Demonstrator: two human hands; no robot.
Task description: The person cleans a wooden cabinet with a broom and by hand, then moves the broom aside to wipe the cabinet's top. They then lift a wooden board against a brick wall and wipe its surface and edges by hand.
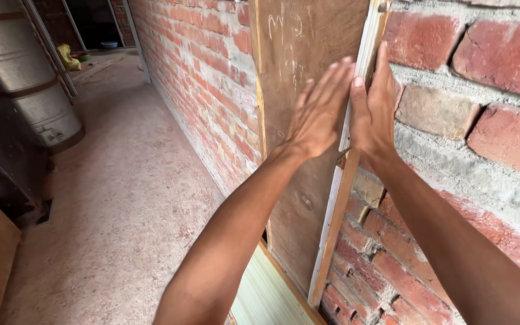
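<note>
1 brown wooden board [299,54] is seen standing near upright, leaned against a red brick wall [489,90]. Its broad face is dull brown, scuffed, with faint chalk-like scribbles near the top. A pale edge strip [332,222] – lighter wood, slightly stained – runs the board's full visible length, tilted so the top lies further right than the bottom. The left hand [317,114] is laid flat on the broad face, fingers extended – the right hand [375,111] is pressed against the pale edge, beside the wall.
</note>
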